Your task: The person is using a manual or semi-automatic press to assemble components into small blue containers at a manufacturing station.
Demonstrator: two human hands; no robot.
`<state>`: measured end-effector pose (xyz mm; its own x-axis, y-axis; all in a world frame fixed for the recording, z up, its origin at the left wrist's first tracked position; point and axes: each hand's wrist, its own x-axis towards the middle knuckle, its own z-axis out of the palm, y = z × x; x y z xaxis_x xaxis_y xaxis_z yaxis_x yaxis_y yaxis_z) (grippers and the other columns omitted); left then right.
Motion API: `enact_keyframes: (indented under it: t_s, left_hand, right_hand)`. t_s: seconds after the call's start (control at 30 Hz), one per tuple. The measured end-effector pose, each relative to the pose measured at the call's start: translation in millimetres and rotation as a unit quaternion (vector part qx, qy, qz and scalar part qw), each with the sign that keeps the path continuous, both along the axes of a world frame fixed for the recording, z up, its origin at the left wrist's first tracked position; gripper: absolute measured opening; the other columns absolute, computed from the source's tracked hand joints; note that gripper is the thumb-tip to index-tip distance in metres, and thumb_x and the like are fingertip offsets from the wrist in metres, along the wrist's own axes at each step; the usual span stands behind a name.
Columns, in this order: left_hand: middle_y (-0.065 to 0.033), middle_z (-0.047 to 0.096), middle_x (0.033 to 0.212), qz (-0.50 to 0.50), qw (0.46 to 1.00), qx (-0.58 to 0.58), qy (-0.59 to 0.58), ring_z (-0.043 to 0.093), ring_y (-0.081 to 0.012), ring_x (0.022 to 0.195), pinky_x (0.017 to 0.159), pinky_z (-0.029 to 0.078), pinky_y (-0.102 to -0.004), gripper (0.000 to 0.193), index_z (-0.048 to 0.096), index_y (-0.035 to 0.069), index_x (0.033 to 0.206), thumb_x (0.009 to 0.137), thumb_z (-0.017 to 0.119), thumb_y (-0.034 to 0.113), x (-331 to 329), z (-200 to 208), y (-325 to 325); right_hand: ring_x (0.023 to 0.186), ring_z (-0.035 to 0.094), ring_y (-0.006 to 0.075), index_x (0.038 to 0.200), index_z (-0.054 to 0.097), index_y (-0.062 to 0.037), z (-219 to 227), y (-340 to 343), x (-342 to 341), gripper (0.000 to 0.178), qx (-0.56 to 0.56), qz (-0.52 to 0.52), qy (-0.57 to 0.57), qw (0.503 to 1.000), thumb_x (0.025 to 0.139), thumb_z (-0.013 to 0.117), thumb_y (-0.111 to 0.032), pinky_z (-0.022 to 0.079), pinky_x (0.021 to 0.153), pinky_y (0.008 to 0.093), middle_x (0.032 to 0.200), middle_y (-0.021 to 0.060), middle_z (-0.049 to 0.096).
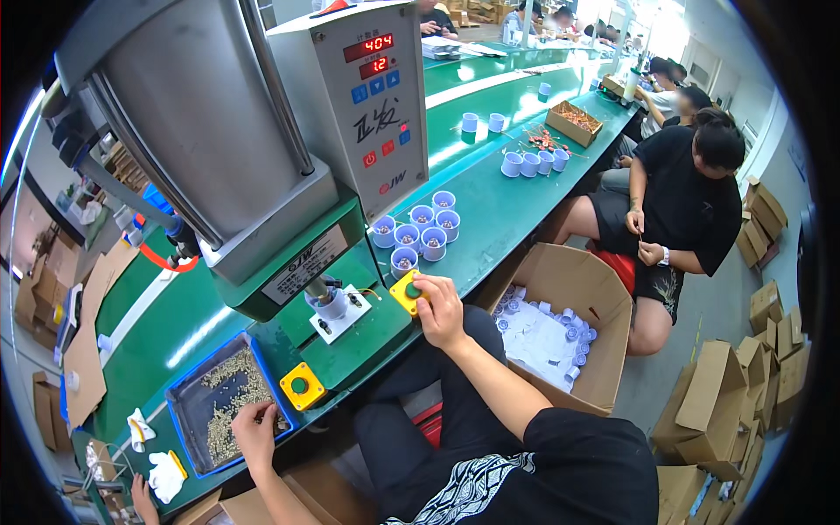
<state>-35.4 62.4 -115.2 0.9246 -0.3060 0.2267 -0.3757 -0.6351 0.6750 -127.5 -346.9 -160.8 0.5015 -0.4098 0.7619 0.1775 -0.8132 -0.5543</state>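
Note:
My left hand [254, 435] is over the right edge of a blue-rimmed tray [181, 455] strewn with small brass-coloured parts [229, 420]. Its fingers are bent together in a pinch; what they hold is too small to make out. My right hand [440, 312] curls over the green push button [413, 290] on a yellow box at the press's right front corner. Between the hands stands the press [302, 249], its ram down at a pale lilac cup [328, 304] on a white plate [341, 317]. A second yellow button box [302, 387] sits beside the tray, untouched.
Several lilac cups [420, 216] with small parts inside stand right of the press. A cardboard box [604, 376] of lilac cups is beside my right leg. A co-worker [691, 192] sits beyond it. White gloves [166, 477] and another person's hand [143, 499] are at lower left.

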Motion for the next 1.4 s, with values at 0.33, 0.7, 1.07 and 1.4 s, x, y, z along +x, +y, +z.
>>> enact_keyframes:
  t_s: [0.33,0.7,1.07,1.4]
  left_hand:
    - [-0.0166,0.072,0.085,0.0,0.999,0.013,-0.04,0.07,-0.0273,0.076,0.072,0.055,-0.0354,0.011,0.073,-0.004,0.094,0.084,0.074,-0.001,3.2,-0.8,-2.9]
    - [-0.0184,0.071,0.093,-0.001,0.994,0.043,-0.101,0.069,-0.0344,0.085,0.079,0.054,-0.0399,0.009,0.071,-0.003,0.096,0.089,0.069,0.001,1.2,-2.6,-2.6]
    - [-0.0181,0.071,0.094,0.012,0.989,0.067,-0.135,0.068,-0.0367,0.088,0.081,0.053,-0.0426,0.009,0.07,-0.003,0.096,0.089,0.069,0.003,0.7,-5.3,-4.5]
    - [-0.0176,0.071,0.094,0.021,0.987,0.071,-0.145,0.068,-0.0365,0.088,0.079,0.053,-0.0432,0.008,0.07,-0.002,0.096,0.09,0.068,0.003,1.9,-8.1,-0.1]
  right_hand:
    - [0.11,0.061,0.0348,0.117,0.063,-0.0024,0.8,-1.7,1.4,0.027,0.006,0.006,0.005,1.0,0.091,0.06,-0.008,0.05,0.096,0.0419,0.124,0.0145,0.067]
    - [0.117,0.056,0.0343,0.13,0.055,0.0006,86.0,58.5,32.4,0.058,0.031,0.086,-0.054,0.994,0.081,0.079,-0.019,0.045,0.102,0.0426,0.131,0.0156,0.06]
    - [0.115,0.057,0.0321,0.131,0.059,-0.0018,92.1,75.4,66.9,0.069,0.089,0.181,0.033,0.979,0.076,0.088,-0.031,0.046,0.098,0.0425,0.118,0.0118,0.066]
    - [0.111,0.057,0.0329,0.127,0.062,-0.0027,104.6,57.5,47.1,0.066,0.009,0.111,-0.028,0.993,0.074,0.09,-0.03,0.047,0.097,0.0404,0.118,0.0134,0.06]
